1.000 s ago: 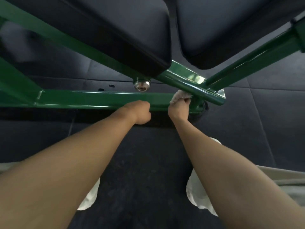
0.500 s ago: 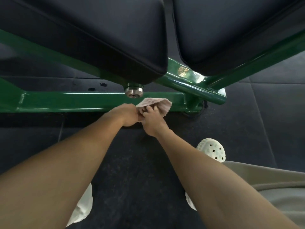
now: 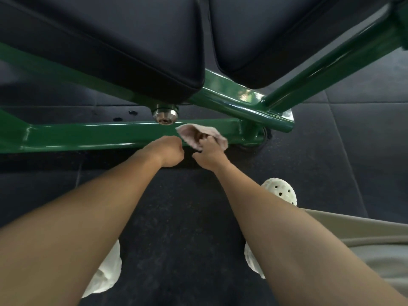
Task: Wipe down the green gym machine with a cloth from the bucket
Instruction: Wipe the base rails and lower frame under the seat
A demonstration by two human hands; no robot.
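Since a moment ago the left hand [image 3: 169, 151], clenched and empty, came away from the cloth [image 3: 192, 131]. The right hand [image 3: 208, 154] pinches it at the lower green bar [image 3: 88, 134]. It is better to spread it flat and wipe in long strokes.

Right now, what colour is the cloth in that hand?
Pale pinkish-beige. The cloth is gripped by the right hand against the green bar; the head view shows it best.

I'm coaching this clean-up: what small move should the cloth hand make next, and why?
Probably slide the crumpled pinkish cloth, gripped by the right hand, leftward along the green metal frame bar: it sits near the bar's right end, most of the length lying to its left.
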